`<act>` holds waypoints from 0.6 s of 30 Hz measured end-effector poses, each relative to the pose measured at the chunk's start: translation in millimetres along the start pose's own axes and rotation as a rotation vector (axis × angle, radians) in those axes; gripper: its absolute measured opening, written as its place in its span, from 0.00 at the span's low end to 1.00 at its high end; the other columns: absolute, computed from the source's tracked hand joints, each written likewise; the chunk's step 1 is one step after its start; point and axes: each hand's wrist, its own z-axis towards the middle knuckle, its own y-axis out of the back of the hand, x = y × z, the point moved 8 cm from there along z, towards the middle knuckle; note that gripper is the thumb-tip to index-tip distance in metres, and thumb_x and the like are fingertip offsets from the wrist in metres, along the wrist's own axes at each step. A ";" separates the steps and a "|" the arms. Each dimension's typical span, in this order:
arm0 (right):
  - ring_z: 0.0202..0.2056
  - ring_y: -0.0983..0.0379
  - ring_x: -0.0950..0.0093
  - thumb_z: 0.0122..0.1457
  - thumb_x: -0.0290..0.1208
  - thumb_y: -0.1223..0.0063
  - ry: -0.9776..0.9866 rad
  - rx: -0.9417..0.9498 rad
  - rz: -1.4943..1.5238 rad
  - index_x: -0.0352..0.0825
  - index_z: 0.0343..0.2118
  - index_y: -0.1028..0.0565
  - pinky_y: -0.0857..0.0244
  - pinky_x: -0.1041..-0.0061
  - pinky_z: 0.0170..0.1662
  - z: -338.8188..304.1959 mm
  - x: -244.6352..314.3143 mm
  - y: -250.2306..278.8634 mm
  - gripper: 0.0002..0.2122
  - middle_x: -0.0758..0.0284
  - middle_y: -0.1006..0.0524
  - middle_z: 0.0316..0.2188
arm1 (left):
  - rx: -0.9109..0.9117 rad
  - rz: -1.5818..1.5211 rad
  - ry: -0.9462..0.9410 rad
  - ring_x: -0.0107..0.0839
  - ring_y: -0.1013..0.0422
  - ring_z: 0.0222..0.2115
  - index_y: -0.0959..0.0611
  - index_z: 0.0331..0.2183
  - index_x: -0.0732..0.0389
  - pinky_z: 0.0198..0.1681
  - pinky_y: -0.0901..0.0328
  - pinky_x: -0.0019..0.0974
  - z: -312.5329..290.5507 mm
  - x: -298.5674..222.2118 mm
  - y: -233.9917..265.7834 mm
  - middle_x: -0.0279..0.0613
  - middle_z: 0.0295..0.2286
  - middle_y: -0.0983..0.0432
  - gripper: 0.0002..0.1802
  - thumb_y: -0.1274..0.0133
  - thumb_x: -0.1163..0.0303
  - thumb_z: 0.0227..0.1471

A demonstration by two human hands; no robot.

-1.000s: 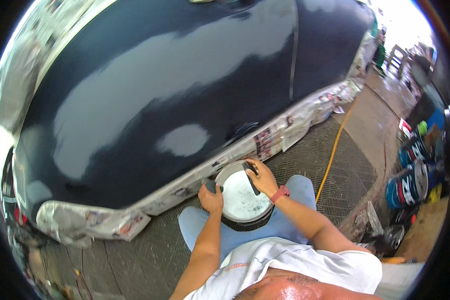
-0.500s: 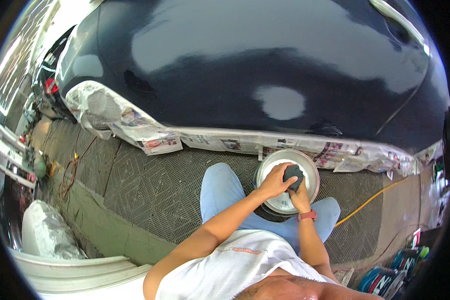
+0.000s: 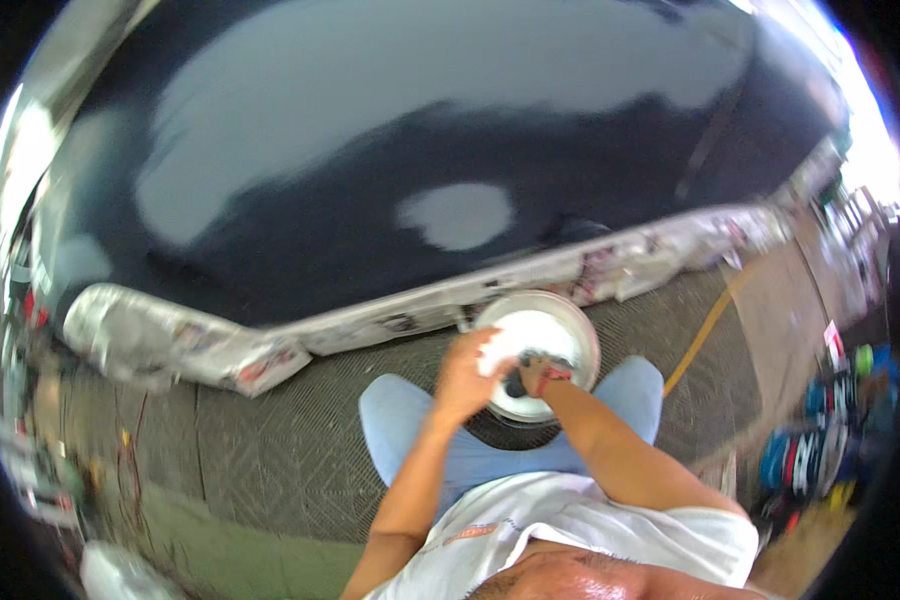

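Observation:
A round pale bucket (image 3: 589, 352) holding whitish liquid stands between my knees. My right hand (image 3: 542, 376) reaches over it, fingers closed around a dark grey pad (image 3: 515, 384), partly hidden by the hand. At the bucket's left side my left hand (image 3: 465, 378) is raised, its fingers apart and nothing seen in them; it is blurred by motion. The pad lies between the two hands, close to the left fingertips.
A dark car body panel (image 3: 320, 240) with matte grey patches fills the far side. Newspaper masking (image 3: 400, 322) runs along its lower edge. A yellow cable (image 3: 708, 325) lies on the floor at right, near blue containers (image 3: 802, 455).
My left hand has come off the dark grey pad and moved left. My right hand has the pad now, lower over the bucket. The whole view has turned and shifted.

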 end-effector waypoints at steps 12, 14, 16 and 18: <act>0.40 0.16 0.51 0.58 0.31 0.45 0.096 -0.206 0.157 0.38 0.54 0.18 0.24 0.51 0.45 -74.8 -1.9 125.8 0.20 0.51 0.14 0.37 | -0.565 0.402 -1.336 0.37 0.24 0.47 0.15 0.48 0.64 0.49 0.28 0.38 -46.1 -327.1 273.2 0.43 0.46 0.18 0.18 0.41 0.61 0.64; 0.39 0.18 0.48 0.62 0.32 0.43 0.123 -0.284 0.247 0.36 0.53 0.21 0.27 0.48 0.44 -100.2 3.1 154.6 0.17 0.48 0.16 0.35 | -0.483 0.415 -1.383 0.38 0.25 0.48 0.16 0.48 0.64 0.49 0.28 0.38 -41.5 -335.4 261.8 0.43 0.46 0.18 0.18 0.41 0.61 0.64; 0.39 0.19 0.45 0.62 0.31 0.45 0.169 -0.430 0.482 0.36 0.52 0.21 0.27 0.47 0.45 -107.2 7.9 164.0 0.16 0.47 0.16 0.34 | -0.438 0.441 -1.405 0.38 0.25 0.48 0.16 0.49 0.64 0.49 0.29 0.39 -44.2 -344.8 255.6 0.44 0.46 0.19 0.18 0.41 0.61 0.63; 0.47 0.20 0.47 0.64 0.34 0.44 0.134 -0.435 0.690 0.32 0.57 0.24 0.28 0.53 0.53 -115.4 2.1 176.0 0.20 0.45 0.17 0.42 | -0.427 0.439 -1.412 0.38 0.25 0.48 0.17 0.50 0.64 0.50 0.29 0.39 -43.0 -346.6 250.9 0.44 0.47 0.19 0.19 0.40 0.61 0.63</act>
